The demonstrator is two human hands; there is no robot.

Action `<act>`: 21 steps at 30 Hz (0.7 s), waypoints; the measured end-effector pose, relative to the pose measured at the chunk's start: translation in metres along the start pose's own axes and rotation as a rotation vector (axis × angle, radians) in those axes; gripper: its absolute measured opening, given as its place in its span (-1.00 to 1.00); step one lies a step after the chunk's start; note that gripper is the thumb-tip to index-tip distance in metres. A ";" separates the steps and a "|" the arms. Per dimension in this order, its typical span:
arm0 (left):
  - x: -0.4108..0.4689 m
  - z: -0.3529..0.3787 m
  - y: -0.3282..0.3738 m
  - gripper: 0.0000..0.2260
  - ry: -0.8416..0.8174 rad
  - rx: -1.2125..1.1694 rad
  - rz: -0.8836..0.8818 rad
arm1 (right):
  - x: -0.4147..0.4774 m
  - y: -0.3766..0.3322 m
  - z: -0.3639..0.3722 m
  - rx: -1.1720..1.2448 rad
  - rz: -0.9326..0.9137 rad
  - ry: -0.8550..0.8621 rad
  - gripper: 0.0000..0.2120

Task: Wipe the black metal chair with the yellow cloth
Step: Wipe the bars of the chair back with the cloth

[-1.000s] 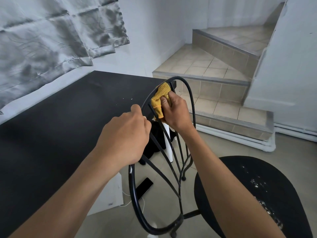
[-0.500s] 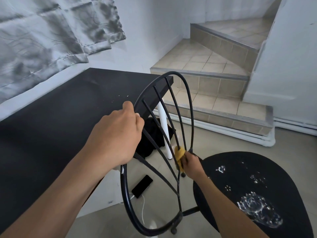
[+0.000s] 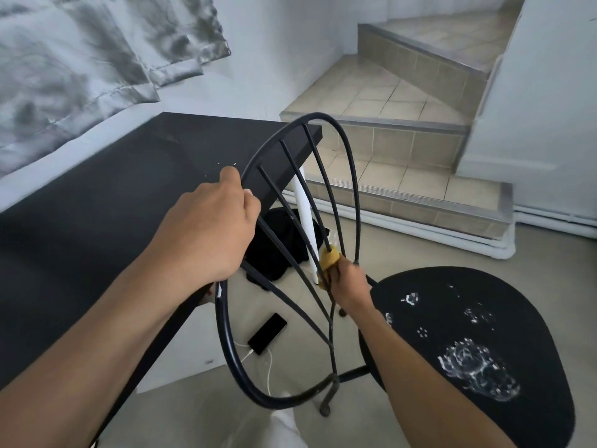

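The black metal chair (image 3: 350,176) stands in front of me, its oval hoop back with thin spokes towards me. Its round black seat (image 3: 504,357) at the right carries white foamy splashes. My left hand (image 3: 206,227) grips the left side of the hoop. My right hand (image 3: 347,279) holds the yellow cloth (image 3: 329,258) wrapped round one of the spokes, low on the chair back. Most of the cloth is hidden inside the fist.
A black table (image 3: 97,221) with a white leg (image 3: 305,221) fills the left. On the floor under it lie a dark bundle (image 3: 274,244) and a phone (image 3: 267,333) on a white cable. Tiled steps (image 3: 387,124) rise behind.
One second ago my right hand held the cloth at the top of the hoop. It slid down a spoke to the lower back. My left hand has kept its grip.
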State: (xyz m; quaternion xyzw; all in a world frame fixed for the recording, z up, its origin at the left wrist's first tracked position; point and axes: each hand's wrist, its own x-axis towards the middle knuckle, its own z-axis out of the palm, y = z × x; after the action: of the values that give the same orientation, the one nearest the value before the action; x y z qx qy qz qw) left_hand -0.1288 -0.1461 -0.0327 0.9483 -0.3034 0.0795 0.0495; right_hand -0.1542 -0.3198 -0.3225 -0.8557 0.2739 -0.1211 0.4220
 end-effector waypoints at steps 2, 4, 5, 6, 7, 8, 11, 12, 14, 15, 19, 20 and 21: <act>0.000 0.001 0.000 -0.79 0.007 0.000 0.000 | 0.004 -0.019 -0.014 0.007 -0.087 0.019 -0.85; 0.000 0.001 0.000 -0.79 0.013 0.006 0.004 | 0.008 -0.041 -0.030 0.012 -0.189 0.055 -0.84; -0.001 0.001 0.000 -0.78 0.017 0.013 0.009 | 0.012 -0.054 -0.038 0.018 -0.235 0.084 -0.84; -0.001 0.001 -0.001 -0.78 0.022 0.020 0.015 | 0.015 -0.068 -0.045 0.027 -0.282 0.117 -0.83; -0.002 0.001 -0.001 -0.78 0.029 0.026 0.022 | 0.019 -0.084 -0.051 0.043 -0.329 0.149 -0.83; -0.002 0.001 -0.001 -0.78 0.033 0.033 0.030 | 0.022 -0.099 -0.056 0.068 -0.369 0.173 -0.82; -0.002 0.000 -0.001 -0.78 0.039 0.057 0.049 | 0.032 -0.140 -0.069 0.163 -0.441 0.196 -0.80; -0.002 0.000 -0.001 -0.79 0.036 0.060 0.052 | 0.034 -0.153 -0.072 0.198 -0.459 0.189 -0.80; -0.002 0.000 -0.001 -0.79 0.025 0.054 0.052 | 0.040 -0.172 -0.080 0.255 -0.498 0.172 -0.80; -0.002 0.000 -0.001 -0.78 0.023 0.051 0.052 | 0.043 -0.179 -0.085 0.274 -0.507 0.161 -0.80; -0.002 0.001 -0.002 -0.79 0.020 0.048 0.050 | 0.051 -0.182 -0.091 0.363 -0.492 0.061 -0.79; -0.002 0.001 -0.002 -0.80 0.017 0.045 0.052 | 0.052 -0.179 -0.090 0.387 -0.501 0.059 -0.77; -0.002 0.001 -0.001 -0.80 0.014 0.042 0.053 | 0.052 -0.176 -0.089 0.412 -0.506 0.060 -0.77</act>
State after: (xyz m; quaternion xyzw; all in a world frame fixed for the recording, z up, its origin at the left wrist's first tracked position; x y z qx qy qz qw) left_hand -0.1298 -0.1441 -0.0339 0.9401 -0.3263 0.0940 0.0295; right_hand -0.0859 -0.3204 -0.1304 -0.7894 0.0345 -0.3002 0.5344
